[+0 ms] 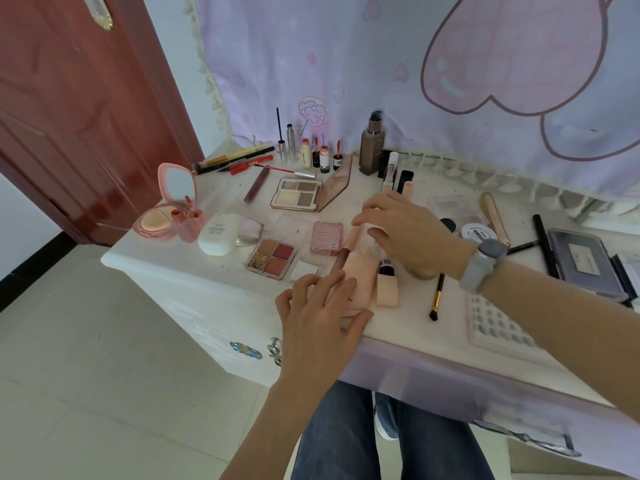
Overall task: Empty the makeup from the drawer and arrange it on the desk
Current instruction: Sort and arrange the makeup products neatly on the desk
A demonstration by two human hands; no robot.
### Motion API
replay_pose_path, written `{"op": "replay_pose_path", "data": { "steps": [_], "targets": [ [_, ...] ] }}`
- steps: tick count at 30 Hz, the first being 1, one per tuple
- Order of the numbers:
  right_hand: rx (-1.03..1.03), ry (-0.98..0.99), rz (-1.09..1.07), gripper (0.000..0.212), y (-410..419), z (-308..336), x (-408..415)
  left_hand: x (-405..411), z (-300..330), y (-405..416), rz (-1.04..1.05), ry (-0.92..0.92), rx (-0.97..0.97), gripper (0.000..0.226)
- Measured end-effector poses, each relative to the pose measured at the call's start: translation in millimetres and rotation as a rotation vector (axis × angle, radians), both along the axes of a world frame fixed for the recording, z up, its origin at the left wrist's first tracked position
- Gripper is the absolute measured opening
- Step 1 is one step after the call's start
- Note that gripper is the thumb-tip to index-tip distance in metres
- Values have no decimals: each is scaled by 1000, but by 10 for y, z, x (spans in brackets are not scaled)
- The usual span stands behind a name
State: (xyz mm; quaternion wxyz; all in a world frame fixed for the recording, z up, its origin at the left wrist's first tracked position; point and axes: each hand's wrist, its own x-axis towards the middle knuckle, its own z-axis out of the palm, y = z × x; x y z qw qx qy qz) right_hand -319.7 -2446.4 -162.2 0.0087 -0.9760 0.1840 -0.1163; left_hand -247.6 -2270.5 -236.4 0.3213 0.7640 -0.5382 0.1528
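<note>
We can read very little here. Beside the peach tube (360, 275), on its right, a small dark bottle (386, 268) carries white letters that begin "PINK"; the rest of that line is cut off by the right hand (408, 230). Far behind the peach tube, toward the back left of the tabletop (221, 268), a red pen (250, 165) shows pale letters ending in "EE". We also see print on the white pebble-shaped case (221, 233), the pink box (327, 237), the round white jar lid (479, 233) and the grey box (585, 261), but all of it is too small or blurred to read.
</note>
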Motion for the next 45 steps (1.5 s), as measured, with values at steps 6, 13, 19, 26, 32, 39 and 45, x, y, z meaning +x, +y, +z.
{"op": "replay_pose_path", "data": {
  "steps": [6, 13, 19, 26, 32, 39, 45],
  "targets": [
    [-64, 244, 114, 29, -199, -82, 347, 28, -19, -6, -3, -22, -19, 39],
    [-217, 233, 227, 18, -366, -63, 266, 41, 1, 0, -20, 11, -8, 40],
    [-213, 30, 172, 8, -385, 45, 22, 90, 80, -21, -51, 82, -72, 34],
    [330, -118, 9, 10, -93, 104, -255, 41, 457, -168, 89, 632, -270, 37],
    [880, -331, -83, 13, 298, 141, -339, -50, 714, -195, 85, 582, -528, 54],
    [1242, -576, -116, 29, 423, 289, -405, 62, 635, -225, -24, 623, -296, 19],
    [1094, -766, -123, 30, 409, 235, -412, -105, 600, -227, -58, 754, -212, 46]
  ]
}}
